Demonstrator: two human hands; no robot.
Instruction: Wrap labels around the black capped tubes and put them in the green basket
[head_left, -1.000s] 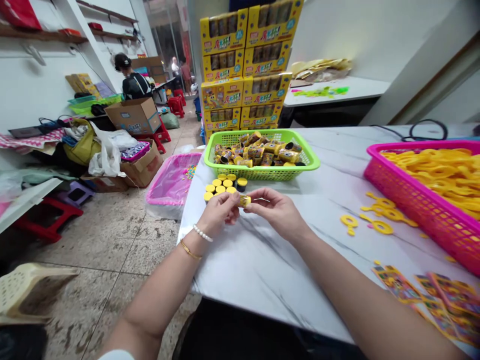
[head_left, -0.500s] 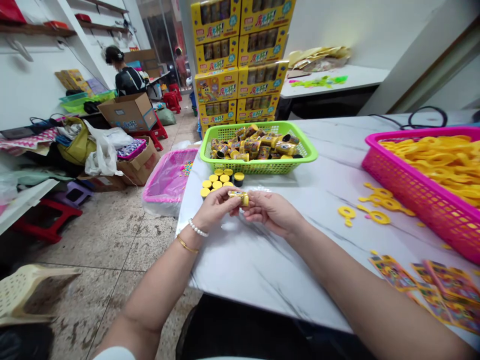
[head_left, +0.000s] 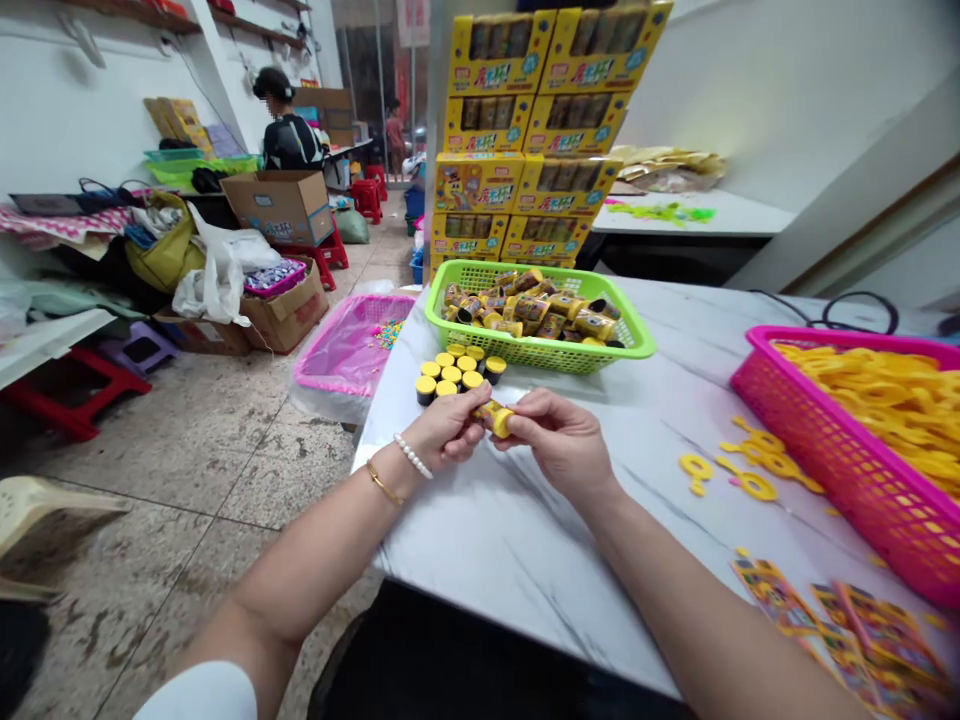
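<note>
Both my hands meet over the white marble table [head_left: 525,540] and pinch one small yellow-capped tube [head_left: 495,416]. My left hand [head_left: 446,430] grips its body from the left, fingers curled. My right hand [head_left: 559,440] holds the yellow cap end, fingers closed round it. Just beyond the hands stand several small dark tubes with yellow caps [head_left: 459,372] in a cluster. Behind them a green basket [head_left: 630,335] holds several more tubes lying loose.
A pink basket [head_left: 825,455] of yellow plastic rings sits at right, with loose yellow rings [head_left: 739,472] beside it and printed cards [head_left: 847,625] at the near right. A pink tray [head_left: 349,355] lies left of the table. Yellow cartons [head_left: 525,170] are stacked behind. A person stands far left.
The camera view has shifted, so everything sits a little right and lower. The tube has turned in my fingers, its yellow cap now facing me.
</note>
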